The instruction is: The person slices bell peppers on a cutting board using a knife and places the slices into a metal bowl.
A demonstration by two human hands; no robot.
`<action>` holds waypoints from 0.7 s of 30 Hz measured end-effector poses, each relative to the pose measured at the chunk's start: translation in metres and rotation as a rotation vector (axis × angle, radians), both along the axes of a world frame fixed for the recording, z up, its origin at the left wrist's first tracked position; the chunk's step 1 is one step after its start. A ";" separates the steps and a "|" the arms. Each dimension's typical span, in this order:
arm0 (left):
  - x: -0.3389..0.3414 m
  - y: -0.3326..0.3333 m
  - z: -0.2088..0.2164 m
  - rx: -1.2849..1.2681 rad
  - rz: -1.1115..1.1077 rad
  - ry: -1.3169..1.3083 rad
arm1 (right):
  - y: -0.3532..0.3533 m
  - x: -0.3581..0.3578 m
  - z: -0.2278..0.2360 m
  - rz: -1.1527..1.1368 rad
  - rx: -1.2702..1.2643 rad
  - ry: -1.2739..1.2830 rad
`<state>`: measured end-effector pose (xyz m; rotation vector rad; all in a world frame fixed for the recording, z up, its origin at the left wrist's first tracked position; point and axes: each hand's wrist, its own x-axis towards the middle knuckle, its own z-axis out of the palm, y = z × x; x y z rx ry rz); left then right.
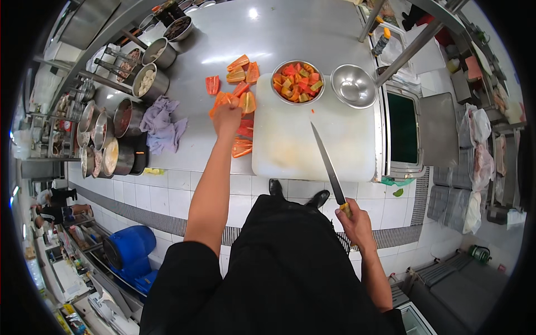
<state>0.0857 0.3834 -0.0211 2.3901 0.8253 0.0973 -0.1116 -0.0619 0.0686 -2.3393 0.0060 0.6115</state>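
Observation:
My left hand (pixel 228 118) reaches over the steel counter, its fingers closed on an orange bell pepper piece (pixel 222 100); the fingertips are partly hidden. Around it lie several cut red and orange pepper pieces (pixel 241 146), left of the white cutting board (pixel 279 151). In my right hand (pixel 357 226) is the yellow handle of a long kitchen knife (pixel 328 162). Its blade points away from me over the board, tip near a tiny red scrap. At the board's far edge stands a steel bowl (pixel 322 96) of chopped red, orange and green pepper. Beside it is an empty steel bowl (pixel 354 85).
A crumpled lilac cloth (pixel 163 124) lies on the left of the counter (pixel 223 28). Steel pots (pixel 151 82) with food crowd the counter's left end. A metal post (pixel 413 50) rises at the right, near a dark green panel (pixel 403 127). A blue barrel (pixel 131 245) stands lower left.

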 end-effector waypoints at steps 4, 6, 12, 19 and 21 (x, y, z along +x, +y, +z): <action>-0.075 -0.076 0.020 -0.244 0.054 -0.190 | 0.002 -0.003 0.013 0.002 -0.049 0.040; -0.099 -0.116 0.027 -0.238 0.019 -0.040 | 0.008 0.000 0.018 0.077 -0.069 0.030; -0.120 -0.157 0.035 -0.258 -0.058 0.117 | 0.024 0.004 0.029 0.184 -0.106 -0.017; -0.095 -0.150 0.022 -0.371 -0.058 -0.004 | 0.026 0.002 0.026 0.223 -0.103 0.021; -0.091 -0.155 0.025 -0.419 -0.058 -0.008 | 0.025 0.002 0.022 0.225 -0.106 0.031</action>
